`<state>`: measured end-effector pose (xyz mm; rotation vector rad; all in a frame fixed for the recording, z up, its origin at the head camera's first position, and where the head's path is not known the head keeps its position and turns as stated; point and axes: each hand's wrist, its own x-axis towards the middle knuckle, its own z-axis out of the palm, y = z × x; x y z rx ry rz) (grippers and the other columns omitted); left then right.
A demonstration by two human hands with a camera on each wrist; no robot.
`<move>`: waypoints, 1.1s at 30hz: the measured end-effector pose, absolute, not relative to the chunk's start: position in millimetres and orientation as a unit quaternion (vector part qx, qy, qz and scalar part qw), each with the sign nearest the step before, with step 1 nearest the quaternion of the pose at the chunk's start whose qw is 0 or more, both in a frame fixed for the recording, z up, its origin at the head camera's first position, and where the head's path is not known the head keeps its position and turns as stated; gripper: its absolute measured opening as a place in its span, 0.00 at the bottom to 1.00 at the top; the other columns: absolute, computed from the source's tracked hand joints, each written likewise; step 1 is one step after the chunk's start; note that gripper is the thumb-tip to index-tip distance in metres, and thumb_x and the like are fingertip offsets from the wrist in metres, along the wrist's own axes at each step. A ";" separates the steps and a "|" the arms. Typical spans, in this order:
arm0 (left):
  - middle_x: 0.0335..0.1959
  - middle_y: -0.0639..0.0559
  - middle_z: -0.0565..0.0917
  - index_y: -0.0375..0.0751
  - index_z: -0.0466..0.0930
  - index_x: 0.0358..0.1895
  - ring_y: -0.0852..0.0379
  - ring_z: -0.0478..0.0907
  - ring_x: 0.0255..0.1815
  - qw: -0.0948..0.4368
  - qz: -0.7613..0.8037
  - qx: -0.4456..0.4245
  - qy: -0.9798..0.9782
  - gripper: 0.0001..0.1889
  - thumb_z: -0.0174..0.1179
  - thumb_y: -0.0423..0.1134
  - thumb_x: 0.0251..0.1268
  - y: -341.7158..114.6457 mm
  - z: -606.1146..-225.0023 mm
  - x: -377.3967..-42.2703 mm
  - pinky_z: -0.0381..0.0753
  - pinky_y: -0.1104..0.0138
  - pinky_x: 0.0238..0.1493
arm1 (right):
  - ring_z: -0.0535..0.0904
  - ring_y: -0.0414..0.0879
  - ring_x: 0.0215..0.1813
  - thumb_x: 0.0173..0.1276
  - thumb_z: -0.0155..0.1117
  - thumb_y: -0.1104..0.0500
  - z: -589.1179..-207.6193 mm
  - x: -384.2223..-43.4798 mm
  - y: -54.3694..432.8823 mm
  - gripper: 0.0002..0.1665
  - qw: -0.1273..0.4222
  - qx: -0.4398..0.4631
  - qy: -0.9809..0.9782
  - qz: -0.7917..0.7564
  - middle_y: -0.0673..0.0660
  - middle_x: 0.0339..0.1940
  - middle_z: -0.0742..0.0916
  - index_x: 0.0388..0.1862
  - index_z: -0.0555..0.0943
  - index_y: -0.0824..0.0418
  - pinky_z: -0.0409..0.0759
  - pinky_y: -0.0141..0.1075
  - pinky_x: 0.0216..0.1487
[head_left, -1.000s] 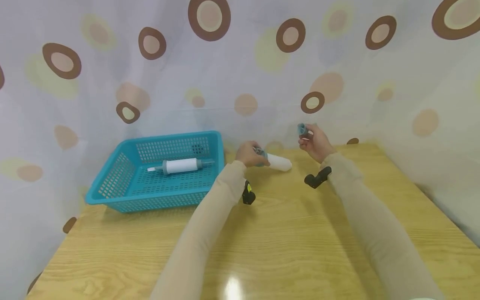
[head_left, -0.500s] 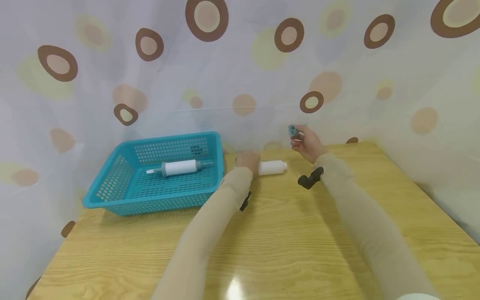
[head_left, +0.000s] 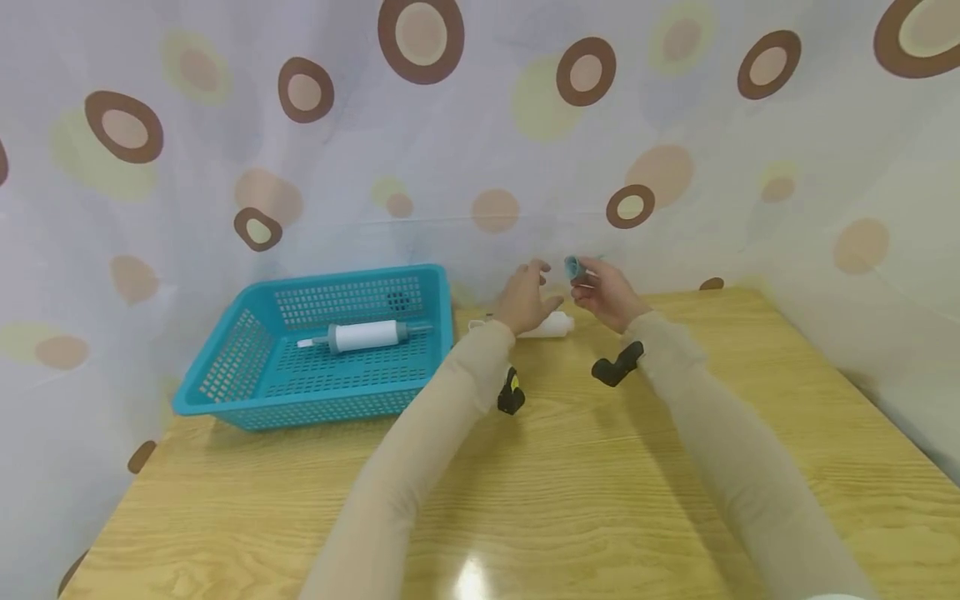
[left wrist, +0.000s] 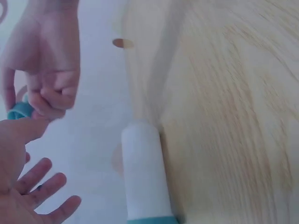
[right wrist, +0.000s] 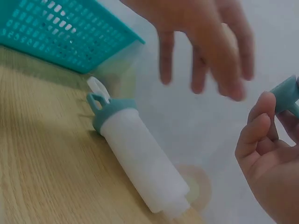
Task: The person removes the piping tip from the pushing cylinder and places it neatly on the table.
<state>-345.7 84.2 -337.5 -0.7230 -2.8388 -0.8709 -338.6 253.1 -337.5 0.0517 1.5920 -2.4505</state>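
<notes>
My right hand [head_left: 609,293] pinches a small teal funnel-like cap [right wrist: 286,94] above the table, its hollow end facing left in the head view. Fingers spread and holding nothing, my left hand [head_left: 525,296] hovers just left of the cap. Beneath the hands a white cylinder [right wrist: 145,158] lies on its side on the table. Its left end has a teal flange [right wrist: 114,112] with a loop handle and a white ring [right wrist: 97,87]; the other end narrows to a short white neck. In the head view my left hand covers part of this cylinder.
A teal perforated basket [head_left: 315,408] stands at the left on the wooden table [head_left: 555,500]. Inside lies a similar white tube [head_left: 367,336] with grey-teal ends and a thin rod. A patterned curtain [head_left: 480,150] hangs behind the table's back edge.
My left hand has let go of the white cylinder, now lying on the table, and lifted up toward the cap. My right hand has moved left with the cap.
</notes>
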 end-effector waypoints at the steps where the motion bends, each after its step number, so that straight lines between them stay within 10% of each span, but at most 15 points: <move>1: 0.55 0.43 0.77 0.40 0.64 0.66 0.49 0.77 0.53 0.045 -0.322 -0.238 -0.915 0.29 0.61 0.46 0.67 83.9 -335.0 -345.6 0.79 0.60 0.51 | 0.69 0.39 0.26 0.79 0.41 0.53 -336.7 -338.4 250.5 0.11 0.112 0.010 0.542 -0.833 0.51 0.30 0.73 0.43 0.69 0.58 0.70 0.27 0.29; 33: 0.51 0.38 0.81 0.30 0.72 0.61 0.45 0.81 0.46 0.121 -0.473 -0.304 -0.818 0.24 0.63 0.35 0.64 92.4 -348.7 -345.8 0.81 0.62 0.48 | 0.73 0.40 0.27 0.80 0.34 0.51 -347.4 -327.7 259.0 0.18 0.123 0.002 0.533 -0.837 0.51 0.31 0.81 0.43 0.69 0.60 0.74 0.29 0.34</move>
